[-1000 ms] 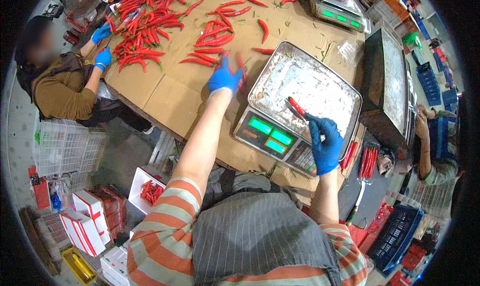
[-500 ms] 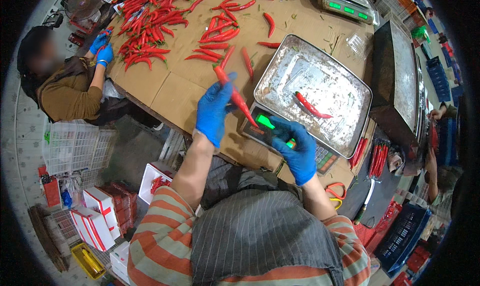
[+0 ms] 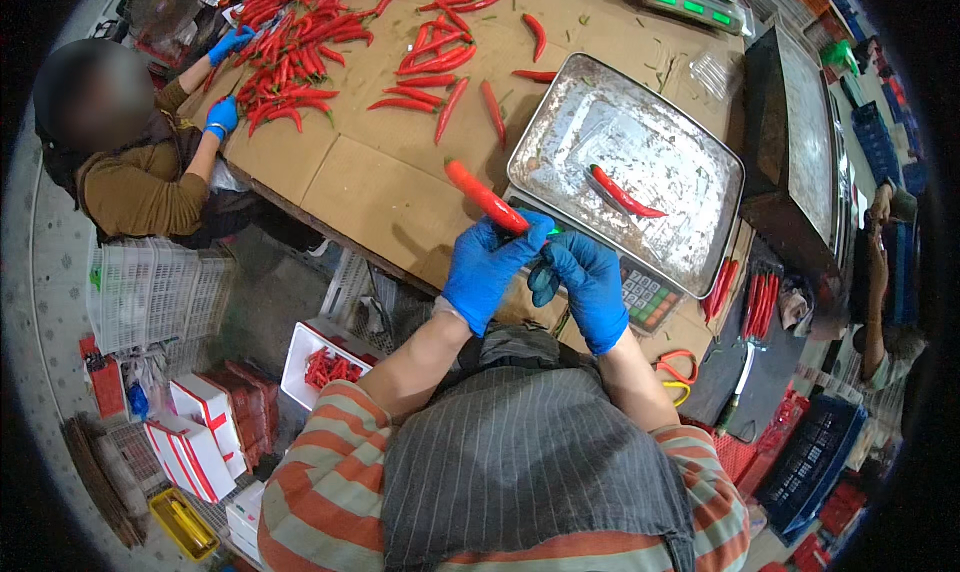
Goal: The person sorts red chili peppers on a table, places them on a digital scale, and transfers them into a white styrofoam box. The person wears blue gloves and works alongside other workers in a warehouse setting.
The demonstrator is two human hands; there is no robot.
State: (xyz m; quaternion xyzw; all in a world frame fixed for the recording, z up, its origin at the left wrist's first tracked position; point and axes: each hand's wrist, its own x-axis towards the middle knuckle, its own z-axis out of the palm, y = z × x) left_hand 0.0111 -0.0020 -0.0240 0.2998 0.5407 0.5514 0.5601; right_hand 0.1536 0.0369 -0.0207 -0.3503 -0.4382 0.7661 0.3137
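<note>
My left hand (image 3: 492,272), in a blue glove, grips a long red chili pepper (image 3: 485,199) that points up and to the left. My right hand (image 3: 585,282), gloved in the same blue, meets the left at the pepper's lower end. Its thumb and fingers are bent close together around the stem end, which they partly hide. Just beyond both hands is a digital scale (image 3: 650,297) with a worn metal tray (image 3: 690,232) on top. One red chili (image 3: 625,194) lies in that tray.
A heap of red chilies (image 3: 290,62) and several loose ones cover the cardboard-topped table (image 3: 330,182). At left, a co-worker's blue-gloved hands (image 3: 222,117) are at the heap. Scissors (image 3: 678,367), a knife (image 3: 738,387) and bundled chilies (image 3: 760,307) lie at right. Another scale (image 3: 690,2) stands far right.
My left hand has moved right and down with the chili, up against my right hand. My right fingers have closed in at its lower end. The co-worker's hands have moved apart.
</note>
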